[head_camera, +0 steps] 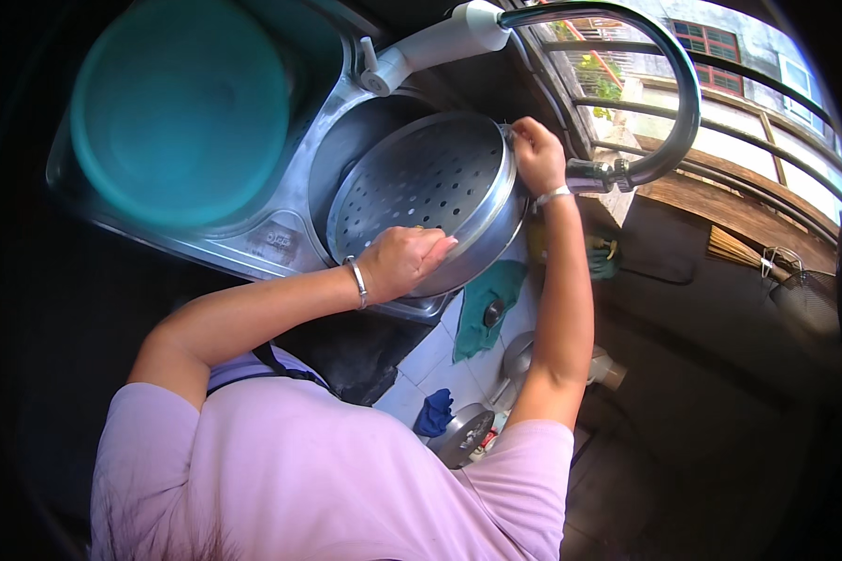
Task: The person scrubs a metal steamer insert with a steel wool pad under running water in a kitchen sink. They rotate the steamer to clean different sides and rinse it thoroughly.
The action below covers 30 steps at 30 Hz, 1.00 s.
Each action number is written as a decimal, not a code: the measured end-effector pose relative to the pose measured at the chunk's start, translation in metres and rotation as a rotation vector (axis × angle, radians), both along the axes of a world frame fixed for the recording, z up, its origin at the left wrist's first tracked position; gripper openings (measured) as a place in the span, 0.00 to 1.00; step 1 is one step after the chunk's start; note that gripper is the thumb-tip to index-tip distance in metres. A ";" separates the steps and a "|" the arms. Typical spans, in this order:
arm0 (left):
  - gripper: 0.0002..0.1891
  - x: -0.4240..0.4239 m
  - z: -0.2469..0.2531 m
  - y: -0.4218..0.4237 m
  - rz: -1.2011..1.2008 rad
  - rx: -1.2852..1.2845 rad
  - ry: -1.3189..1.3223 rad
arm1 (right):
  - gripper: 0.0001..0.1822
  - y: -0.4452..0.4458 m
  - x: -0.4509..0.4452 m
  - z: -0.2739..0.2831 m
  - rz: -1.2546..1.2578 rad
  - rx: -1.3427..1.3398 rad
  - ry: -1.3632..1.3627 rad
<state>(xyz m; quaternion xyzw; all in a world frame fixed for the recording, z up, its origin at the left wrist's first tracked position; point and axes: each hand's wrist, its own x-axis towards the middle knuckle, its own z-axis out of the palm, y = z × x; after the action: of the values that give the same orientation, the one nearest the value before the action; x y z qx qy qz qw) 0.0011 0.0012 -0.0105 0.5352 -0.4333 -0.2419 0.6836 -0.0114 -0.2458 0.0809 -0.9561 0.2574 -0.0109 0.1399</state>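
An aluminium steamer pan (428,179) with a perforated base is tilted over the right bowl of a stainless steel sink (298,228). Its holed face is turned up toward the left, and its side wall shows at the lower right. My right hand (539,158) grips its far right edge, close to the faucet spout. Curled at the near edge is my left hand (403,263); its fingertips are partly hidden. A bangle circles each wrist. Filling the left bowl is a large teal plastic basin (182,119).
A white faucet (435,49) with a curved chrome spout (687,91) arches over the right side. On the tiled counter (421,361) lie a green cloth (488,315), a blue cloth (435,412) and metal pans (466,435). A straw brush (737,251) and wire strainer (810,294) hang below the barred window.
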 end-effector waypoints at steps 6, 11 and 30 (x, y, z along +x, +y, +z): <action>0.16 0.001 -0.001 0.000 0.027 0.037 0.009 | 0.03 0.019 -0.012 0.000 0.036 0.048 -0.118; 0.15 0.003 -0.002 -0.002 0.052 0.020 0.025 | 0.05 0.119 -0.041 0.032 0.101 -0.098 -0.112; 0.16 0.002 -0.003 -0.002 -0.018 0.008 0.034 | 0.07 0.163 -0.056 0.022 0.206 -0.291 -0.144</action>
<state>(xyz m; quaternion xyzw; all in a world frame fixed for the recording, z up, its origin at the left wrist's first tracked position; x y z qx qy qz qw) 0.0031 -0.0009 -0.0137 0.5301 -0.4255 -0.2587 0.6863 -0.0679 -0.0831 0.1024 -0.9842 0.1434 -0.1020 0.0187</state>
